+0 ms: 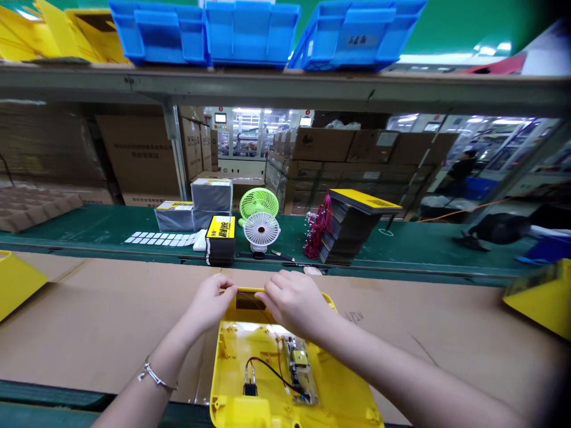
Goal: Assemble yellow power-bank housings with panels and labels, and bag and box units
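Observation:
A yellow plastic housing (330, 380) lies open on the cardboard-covered surface, right in front of me. Inside it are a circuit board (301, 371), a black connector (250, 389) and thin red and black wires. At the housing's far left corner, my left hand (214, 302) pinches the upper edge between thumb and fingers. My right hand (297, 303) is closed at the far edge, near its middle, with the fingers curled over the rim. A thin wire runs along that rim between the two hands.
Behind the housing stand a white fan (262, 230), a green fan (259, 202), a stack of yellow-topped cards (220, 238), red wires (319, 229) and a taller leaning stack (343, 229). Yellow housings lie at left (20, 282) and right (542, 300). Blue bins (252, 32) line an overhead shelf.

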`<state>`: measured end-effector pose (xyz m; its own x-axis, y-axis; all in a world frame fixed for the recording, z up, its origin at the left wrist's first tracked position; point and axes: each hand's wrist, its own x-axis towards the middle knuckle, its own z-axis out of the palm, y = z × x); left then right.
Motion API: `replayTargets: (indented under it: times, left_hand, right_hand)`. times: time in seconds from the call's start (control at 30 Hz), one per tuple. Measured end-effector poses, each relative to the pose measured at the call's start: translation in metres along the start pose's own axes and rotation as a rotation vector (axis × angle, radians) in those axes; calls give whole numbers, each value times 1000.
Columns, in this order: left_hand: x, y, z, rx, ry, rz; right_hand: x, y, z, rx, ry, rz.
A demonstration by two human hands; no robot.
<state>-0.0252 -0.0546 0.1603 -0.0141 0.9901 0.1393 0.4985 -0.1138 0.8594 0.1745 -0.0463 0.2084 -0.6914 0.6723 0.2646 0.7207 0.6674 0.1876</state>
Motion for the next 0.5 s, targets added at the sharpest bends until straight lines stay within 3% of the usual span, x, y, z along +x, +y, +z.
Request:
replayTargets:
  times: [0.13,0.2,0.4,0.5]
  left_hand:
    - [4,11,-16,94,-157,-11]
    - [9,15,-23,126,-232,1]
    - [30,18,-35,203,-421,10]
    - [37,18,-34,259,-427,-4]
  right_hand:
    - [9,-21,0,18,-240,100]
    - [14,-28,3,45,-306,70]
    - [19,-37,16,121,-243,-259]
    - [13,-30,13,83,-300,-284]
